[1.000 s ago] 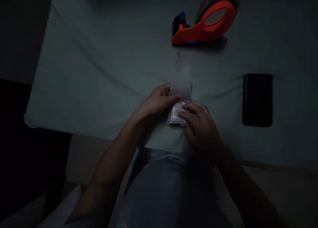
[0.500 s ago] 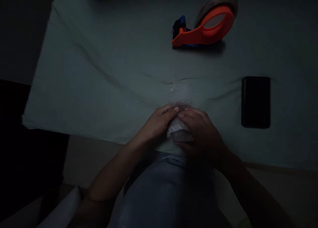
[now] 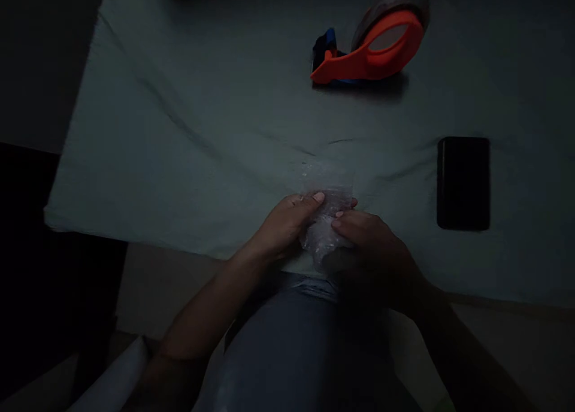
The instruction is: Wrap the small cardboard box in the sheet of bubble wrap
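Observation:
Near the front edge of the cloth-covered table, a piece of clear bubble wrap (image 3: 327, 235) is held between both hands. My left hand (image 3: 290, 223) pinches its left side, the thumb lying on top. From the right, my right hand (image 3: 371, 238) grips it, with thumb and fingers closed on the lower part. One flap of the wrap stretches away from me beyond the fingers, and the near end is bunched and folded. Whether something lies inside the wrap I cannot make out in the dim light.
An orange and blue tape dispenser (image 3: 375, 55) with a roll of tape lies at the back. To the right is a black rectangular object (image 3: 463, 183), flat on the pale green cloth (image 3: 202, 178). My lap is just below the table's front edge.
My right hand has shifted slightly down and to the right, drawing the near part of the bubble wrap with it. More of the wrap shows between the hands. The left hand has barely moved.

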